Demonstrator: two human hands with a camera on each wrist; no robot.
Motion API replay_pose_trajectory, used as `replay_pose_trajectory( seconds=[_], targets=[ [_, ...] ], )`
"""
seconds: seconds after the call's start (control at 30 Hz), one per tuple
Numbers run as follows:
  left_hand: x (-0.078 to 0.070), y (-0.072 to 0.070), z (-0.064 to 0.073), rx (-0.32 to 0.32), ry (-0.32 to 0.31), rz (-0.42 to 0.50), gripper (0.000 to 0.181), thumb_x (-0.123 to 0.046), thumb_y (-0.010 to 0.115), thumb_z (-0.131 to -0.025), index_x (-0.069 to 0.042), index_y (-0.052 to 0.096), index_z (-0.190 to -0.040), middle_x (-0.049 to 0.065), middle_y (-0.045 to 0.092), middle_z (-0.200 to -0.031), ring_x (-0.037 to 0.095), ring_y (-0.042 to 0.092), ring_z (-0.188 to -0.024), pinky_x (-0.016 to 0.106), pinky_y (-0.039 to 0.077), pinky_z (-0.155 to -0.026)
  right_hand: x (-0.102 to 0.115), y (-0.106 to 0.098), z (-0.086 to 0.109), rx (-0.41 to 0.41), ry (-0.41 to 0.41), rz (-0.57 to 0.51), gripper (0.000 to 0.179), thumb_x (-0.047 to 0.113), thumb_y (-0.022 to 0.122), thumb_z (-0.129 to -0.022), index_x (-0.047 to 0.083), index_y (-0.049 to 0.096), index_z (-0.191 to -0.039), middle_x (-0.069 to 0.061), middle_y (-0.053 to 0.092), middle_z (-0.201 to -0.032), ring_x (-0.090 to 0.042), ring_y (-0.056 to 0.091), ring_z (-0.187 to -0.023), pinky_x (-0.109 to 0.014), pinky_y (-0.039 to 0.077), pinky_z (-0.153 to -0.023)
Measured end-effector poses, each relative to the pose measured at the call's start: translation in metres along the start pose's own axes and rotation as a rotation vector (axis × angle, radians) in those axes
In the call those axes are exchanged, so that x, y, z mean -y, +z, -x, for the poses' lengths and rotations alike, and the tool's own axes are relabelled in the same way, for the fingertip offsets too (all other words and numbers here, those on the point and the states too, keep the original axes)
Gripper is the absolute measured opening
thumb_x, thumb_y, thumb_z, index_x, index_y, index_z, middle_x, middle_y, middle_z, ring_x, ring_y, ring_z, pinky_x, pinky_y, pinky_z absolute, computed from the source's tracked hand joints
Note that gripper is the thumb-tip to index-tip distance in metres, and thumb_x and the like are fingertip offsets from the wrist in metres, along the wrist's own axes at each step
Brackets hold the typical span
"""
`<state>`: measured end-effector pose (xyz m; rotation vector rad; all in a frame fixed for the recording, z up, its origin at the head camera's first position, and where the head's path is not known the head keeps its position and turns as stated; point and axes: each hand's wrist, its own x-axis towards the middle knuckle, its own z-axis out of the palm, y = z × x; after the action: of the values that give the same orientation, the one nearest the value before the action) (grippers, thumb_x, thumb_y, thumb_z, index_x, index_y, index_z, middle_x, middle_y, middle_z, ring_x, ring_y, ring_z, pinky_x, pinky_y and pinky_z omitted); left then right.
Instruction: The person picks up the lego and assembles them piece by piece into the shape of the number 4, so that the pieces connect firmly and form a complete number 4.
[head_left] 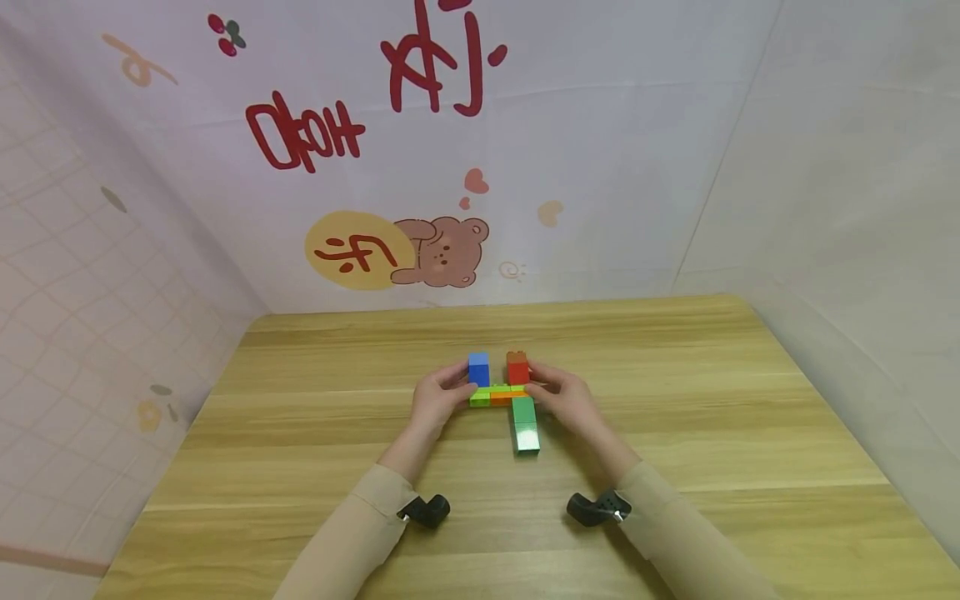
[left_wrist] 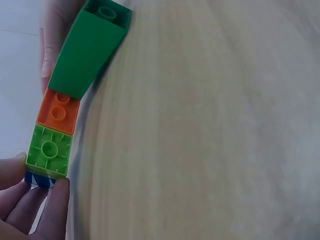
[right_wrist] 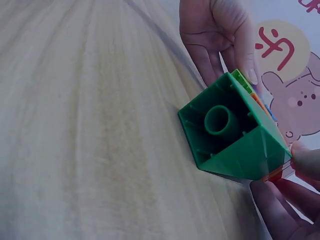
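Note:
Both hands hold one joined piece of toy building blocks over the wooden table. My left hand point(head_left: 435, 400) pinches its left end, where a lime green block point(left_wrist: 48, 150) meets a blue block point(head_left: 478, 372). At the other end, the fingers of my right hand point(head_left: 572, 404) grip beside a red block point(head_left: 517, 372). Orange blocks point(left_wrist: 58, 113) lie between the ends. From the right end a long green block point(head_left: 524, 427) sticks out toward the person. Its hollow underside with a round tube faces the right wrist camera, where the green block point(right_wrist: 235, 162) hides much of the rest.
The wooden table point(head_left: 300, 467) spreads around the hands on all sides. Behind it hangs a pale cloth point(head_left: 600, 167) printed with a bear and red characters. A black band point(head_left: 427, 511) circles the left wrist, and another black band point(head_left: 597, 507) the right.

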<state>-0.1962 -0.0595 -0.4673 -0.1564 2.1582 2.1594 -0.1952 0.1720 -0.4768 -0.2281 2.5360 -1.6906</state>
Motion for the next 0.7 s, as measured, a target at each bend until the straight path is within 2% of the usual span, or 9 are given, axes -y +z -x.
replay_pose_trajectory(
  seconds=[0.17,0.27,0.47,0.57,0.7],
  targets=[
    [0.0023,-0.0021,-0.0008,0.030,-0.017,-0.034,0.048,0.004,0.071,-0.087,-0.001,0.060,-0.134,0.020,0.061,-0.130,0.033,0.060,-0.118,0.036,0.058,-0.082,-0.0028,0.0010,0.0007,0.018,0.016,0.030,0.054,0.019,0.070,-0.095,0.006,0.052,-0.144,-0.014,0.061,-0.134,-0.029,0.059,-0.120,-0.039,0.050,-0.098],
    [0.0029,-0.0040,-0.0011,0.052,-0.020,-0.064,0.049,0.005,0.071,-0.087,0.000,0.059,-0.135,0.022,0.061,-0.130,0.034,0.060,-0.119,0.036,0.057,-0.085,-0.0033,0.0019,0.0009,0.026,0.013,0.019,0.054,0.017,0.070,-0.095,0.004,0.052,-0.144,-0.017,0.060,-0.135,-0.031,0.059,-0.120,-0.039,0.052,-0.095],
    [0.0018,-0.0069,0.0001,0.094,0.004,-0.123,0.052,0.007,0.071,-0.085,0.004,0.057,-0.136,0.025,0.060,-0.130,0.037,0.059,-0.118,0.037,0.053,-0.094,-0.0030,0.0017,0.0011,0.023,0.009,0.034,0.052,0.017,0.070,-0.095,0.005,0.054,-0.142,-0.016,0.059,-0.135,-0.031,0.060,-0.117,-0.037,0.053,-0.093],
    [0.0014,-0.0075,0.0006,0.102,0.009,-0.137,0.052,0.006,0.072,-0.086,0.004,0.056,-0.136,0.023,0.060,-0.130,0.036,0.059,-0.118,0.037,0.052,-0.095,-0.0024,0.0011,0.0009,0.036,0.008,0.041,0.051,0.017,0.069,-0.095,0.004,0.053,-0.142,-0.017,0.059,-0.135,-0.031,0.061,-0.116,-0.037,0.054,-0.091],
    [0.0022,-0.0089,-0.0005,0.118,0.008,-0.164,0.053,0.001,0.072,-0.088,0.001,0.055,-0.138,0.021,0.060,-0.133,0.034,0.059,-0.120,0.037,0.051,-0.096,-0.0020,-0.0002,0.0017,0.056,-0.005,0.063,0.052,0.016,0.068,-0.096,0.002,0.051,-0.143,-0.018,0.059,-0.135,-0.032,0.061,-0.115,-0.040,0.052,-0.094]
  ],
)
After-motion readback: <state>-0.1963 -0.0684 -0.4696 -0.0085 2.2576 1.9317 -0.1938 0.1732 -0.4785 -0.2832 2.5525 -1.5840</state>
